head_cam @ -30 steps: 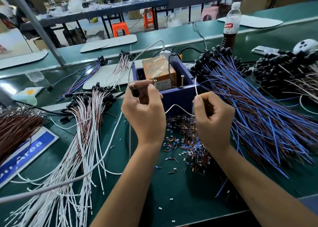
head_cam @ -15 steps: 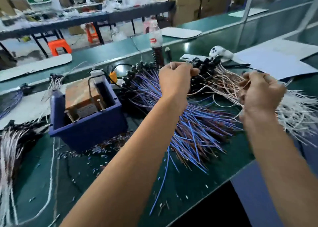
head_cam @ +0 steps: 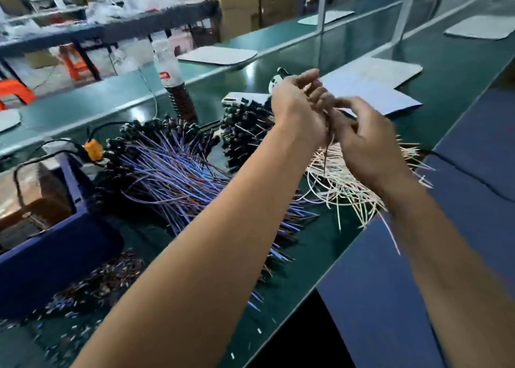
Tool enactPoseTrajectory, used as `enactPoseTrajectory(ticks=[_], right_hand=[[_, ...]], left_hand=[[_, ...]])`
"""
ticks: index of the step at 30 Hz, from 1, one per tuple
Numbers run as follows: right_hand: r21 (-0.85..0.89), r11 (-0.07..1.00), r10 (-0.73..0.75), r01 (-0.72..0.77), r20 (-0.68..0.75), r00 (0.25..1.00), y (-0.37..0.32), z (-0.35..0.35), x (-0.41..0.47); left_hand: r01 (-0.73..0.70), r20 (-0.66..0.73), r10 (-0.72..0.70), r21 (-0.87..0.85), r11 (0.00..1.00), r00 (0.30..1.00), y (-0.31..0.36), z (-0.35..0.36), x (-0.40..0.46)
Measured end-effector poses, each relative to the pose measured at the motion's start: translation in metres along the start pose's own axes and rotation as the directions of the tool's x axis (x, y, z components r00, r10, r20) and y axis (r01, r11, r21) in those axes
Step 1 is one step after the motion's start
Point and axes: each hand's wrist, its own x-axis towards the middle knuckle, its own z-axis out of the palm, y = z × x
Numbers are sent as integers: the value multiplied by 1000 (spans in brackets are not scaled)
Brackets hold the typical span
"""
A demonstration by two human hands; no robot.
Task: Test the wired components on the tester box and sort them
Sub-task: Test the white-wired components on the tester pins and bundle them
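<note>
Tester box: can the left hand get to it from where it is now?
Probably yes. The left hand is up over the white wires, and the tester box lies open-topped at far left, nothing between.

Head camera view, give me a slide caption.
Both hands meet over white wires, blue wires alongside.

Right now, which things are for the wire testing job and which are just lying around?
For the job:
left hand
right hand
white-wired pile
blue-wired pile
blue tester box

Just lying about:
bottle
phone
paper sheet
orange stool
</note>
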Motion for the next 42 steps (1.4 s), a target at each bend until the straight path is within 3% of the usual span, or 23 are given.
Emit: enactPoseTrajectory(ticks=[3, 6, 9, 12, 13, 15, 19, 23, 26, 30, 34, 36, 39, 42], right_hand=[[193, 981, 30, -30, 0, 1000, 6, -12, 9], [183, 978, 105, -104, 4, 994, 5, -29, 22], [-1, 997, 75, -75, 47, 996, 2, -53, 37], [-334, 942, 3, -16, -41, 999, 2, -59, 51], [-377, 926, -6, -23, -75, 997, 3, -54, 54], [-428, 903, -14, -25, -87, 996, 10, -36, 56], [-503, 864, 66, 31, 174, 982, 34, 9, 48], [-625, 768, 214, 138, 454, 865, 57, 46, 34], [-716, 670, 264, 194, 475, 840, 68, 60, 29], [-721, 679, 314, 137, 454, 833, 61, 61, 36], [-628, 775, 166, 65, 302, 939, 34, 62, 31], [-532, 840, 2, 102, 191, 982, 9, 69, 20], [-399, 889, -221, 224, 55, 974, -43, 89, -7], [-237, 900, -341, 366, 141, 929, -103, 121, -50]], left_hand=[[-37, 30, 39, -51, 998, 999, 6, 7, 5], [-53, 25, 51, 128, 990, 998, 10, 6, 10], [-146, 10, 164, 508, 849, 986, 9, -1, 19], [-141, 9, 189, 700, 700, 982, 7, -14, 28], [-106, -24, 176, 712, 694, 984, 6, -21, 32], [-25, -127, 136, 633, 774, 983, 2, -34, 40], [18, -275, 77, 328, 945, 958, -5, -61, 50], [-9, -322, 129, 348, 937, 938, -3, -75, 48], [-76, -333, 221, 398, 914, 917, 3, -75, 43], [-108, -282, 245, 426, 898, 928, 12, -80, 22], [-134, -126, 189, 355, 925, 974, 25, -95, -16], [-164, -4, 180, 404, 900, 984, 36, -109, -42], [-203, 160, 135, 579, 790, 978, 67, -137, -88], [-236, 269, 57, 700, 674, 961, 114, -178, -146]])
